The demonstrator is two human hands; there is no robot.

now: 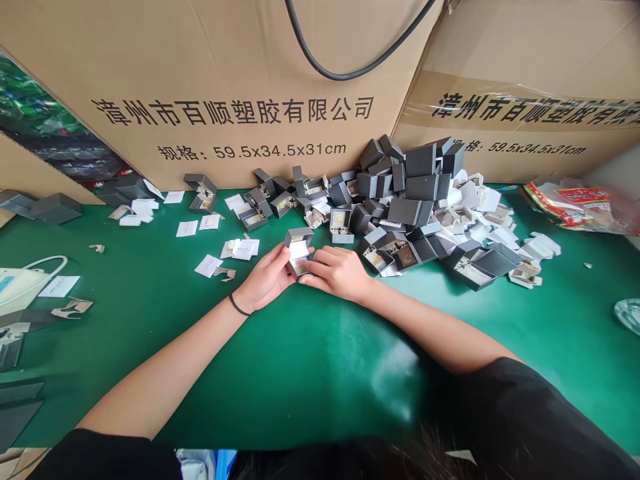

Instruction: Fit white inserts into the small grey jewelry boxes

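Dark grey outside and pale within, the box [300,244] sits between the two hands over the green table [280,380], its lid raised and its open side towards the wearer. The left hand [267,279] comes in from the lower left, a black band [240,305] round its wrist, palm turned inward, thumb up along the box's left side and fingers curled in below; it is closed round the box. The right hand [343,272] comes from the right, back uppermost, fingers bent, with fingertips and thumb against the box's lower right part; whether they pinch it or only touch it, I cannot tell. The box stands nearly upright at the ends of both sets of fingers, a white lining showing under the lid and something yellowish at its base, partly behind the fingers.

Just beyond the right hand, an open box [341,220] shows a pale insert. Right of that hand, another open box [404,255] holds something brown. Behind these rises a heap of dark boxes [419,190], some open and some shut, with loose white inserts [475,197] along its right side. White cards [208,266] lie beyond the left hand. Two printed cartons, one at left [240,60] and one at right [530,47], stand at the back, and a red packet [575,200] lies near the right one
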